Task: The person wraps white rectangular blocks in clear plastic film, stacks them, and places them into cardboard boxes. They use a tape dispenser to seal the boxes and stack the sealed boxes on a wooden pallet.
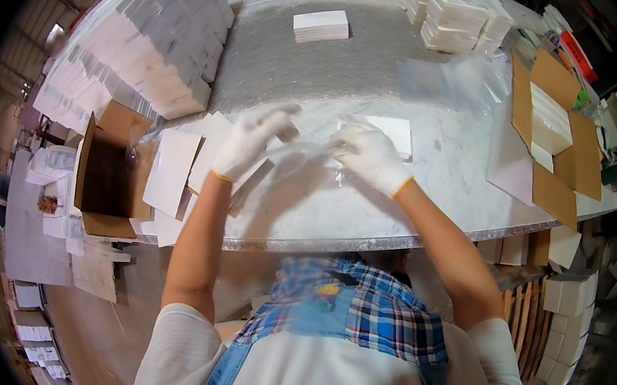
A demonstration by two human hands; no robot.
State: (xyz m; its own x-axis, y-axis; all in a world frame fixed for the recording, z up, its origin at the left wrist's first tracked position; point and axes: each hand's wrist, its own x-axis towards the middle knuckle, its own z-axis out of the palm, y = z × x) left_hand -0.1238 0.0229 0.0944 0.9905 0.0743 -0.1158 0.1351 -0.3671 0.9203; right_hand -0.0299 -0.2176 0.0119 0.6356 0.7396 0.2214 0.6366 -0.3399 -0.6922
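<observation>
We've got white packs (551, 120) in 1 carton (511, 157) — tall stack (145, 32) and flat slab (399, 136) aren't. Left hand (248, 139), right hand (369, 156): blurry, we can't tell their grip.

White gloves (372, 158), apron (393, 318) seemingly blue plaid

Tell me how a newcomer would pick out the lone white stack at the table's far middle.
Start with the big table; a tall white pile stands left. Between that pile and the shorter white piles at far right sits the white stack. Unlike those neighbours, it is low and stands alone.
</observation>
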